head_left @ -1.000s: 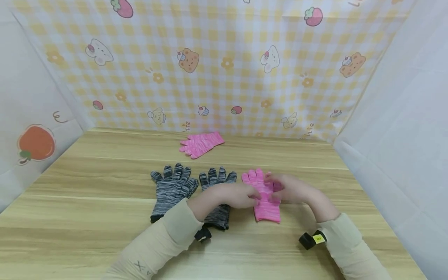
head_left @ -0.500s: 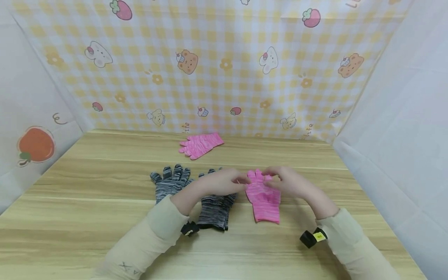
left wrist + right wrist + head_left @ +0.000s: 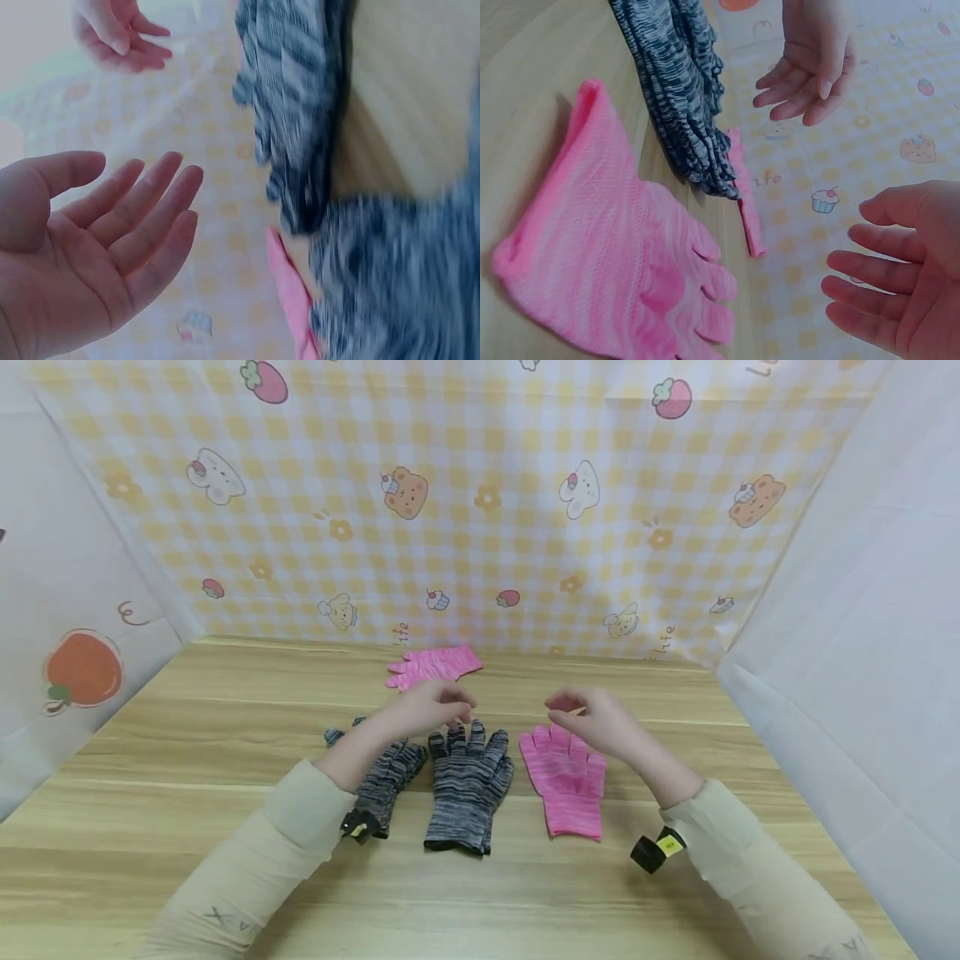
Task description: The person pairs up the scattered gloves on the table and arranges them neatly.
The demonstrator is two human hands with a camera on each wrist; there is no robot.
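both hands lifted clear of gloves, holding nothing: left hand [image 3: 427, 708] and right hand [image 3: 592, 720] with fingers relaxed. near pink glove [image 3: 566, 781] flat beside grey pair [image 3: 467, 785]; far pink glove [image 3: 433, 665] apart, unpaired.

Two pink gloves [image 3: 564, 781] and two grey striped gloves [image 3: 467, 789] are on the table.

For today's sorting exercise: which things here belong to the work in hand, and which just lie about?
In hand: near pink glove, far pink glove, left hand, right hand.
Lying about: middle grey glove, left grey glove, table.
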